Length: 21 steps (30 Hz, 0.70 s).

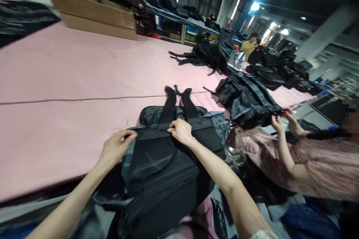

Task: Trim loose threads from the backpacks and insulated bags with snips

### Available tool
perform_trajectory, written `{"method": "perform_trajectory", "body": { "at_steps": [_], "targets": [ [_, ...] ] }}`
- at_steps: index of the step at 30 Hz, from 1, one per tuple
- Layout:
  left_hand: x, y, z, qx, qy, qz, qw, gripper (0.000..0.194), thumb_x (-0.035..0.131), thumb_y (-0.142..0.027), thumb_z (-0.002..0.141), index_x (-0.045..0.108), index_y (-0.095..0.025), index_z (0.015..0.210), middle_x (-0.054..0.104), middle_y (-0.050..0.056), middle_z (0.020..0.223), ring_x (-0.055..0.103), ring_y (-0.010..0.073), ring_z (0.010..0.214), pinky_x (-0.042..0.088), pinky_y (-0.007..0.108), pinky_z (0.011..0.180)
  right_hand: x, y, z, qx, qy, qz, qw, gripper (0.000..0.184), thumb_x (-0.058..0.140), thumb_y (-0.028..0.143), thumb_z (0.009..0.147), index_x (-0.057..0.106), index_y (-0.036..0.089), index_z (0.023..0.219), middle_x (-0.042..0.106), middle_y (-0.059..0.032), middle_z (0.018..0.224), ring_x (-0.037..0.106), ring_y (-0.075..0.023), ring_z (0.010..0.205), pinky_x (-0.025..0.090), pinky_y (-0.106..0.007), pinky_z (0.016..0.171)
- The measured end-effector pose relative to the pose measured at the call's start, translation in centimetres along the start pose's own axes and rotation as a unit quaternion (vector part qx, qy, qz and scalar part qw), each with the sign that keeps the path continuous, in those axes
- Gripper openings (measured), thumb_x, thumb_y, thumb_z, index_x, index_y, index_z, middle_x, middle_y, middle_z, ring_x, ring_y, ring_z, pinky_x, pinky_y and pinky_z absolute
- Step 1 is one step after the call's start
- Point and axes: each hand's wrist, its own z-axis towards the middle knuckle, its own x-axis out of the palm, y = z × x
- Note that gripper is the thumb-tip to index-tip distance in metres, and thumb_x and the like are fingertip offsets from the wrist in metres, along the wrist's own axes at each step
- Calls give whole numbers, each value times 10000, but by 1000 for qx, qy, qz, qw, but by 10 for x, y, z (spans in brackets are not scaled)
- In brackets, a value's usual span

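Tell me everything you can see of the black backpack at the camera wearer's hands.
The black backpack looks like soft fabric, with blue-grey patterned side panels. Two broad black straps stretch away from the wearer. It lies across the near edge of the pink table, its near part past that edge. The right hand pinches it near the straps; the left hand is at its left edge.

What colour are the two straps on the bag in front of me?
The two straps are black; the head view shows them best.
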Motion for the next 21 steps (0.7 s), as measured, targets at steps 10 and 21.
{"method": "perform_trajectory", "body": {
  "at_steps": [10,21],
  "targets": [
    [-1,5,-14,-55,-8,-19,998,371,401,-469,668,582,-199,845,613,17,1025,559,179,924,425,244,812,-100,-112,-97,97,-188,413,886,306,574,368,734,604,177,971,615,-9,877,539,-117,747,420,-227,697],
    [-4,5,-22,-82,-47,-19,995,317,448,-368,732,602,-187,942,626,12,1084,547,163,999,417,267,873,-52,-158,-137,224,-276,253,900,234,618,417,672,644,188,713,607,12,669,520,-138,658,367,-236,627]
  ]
}}
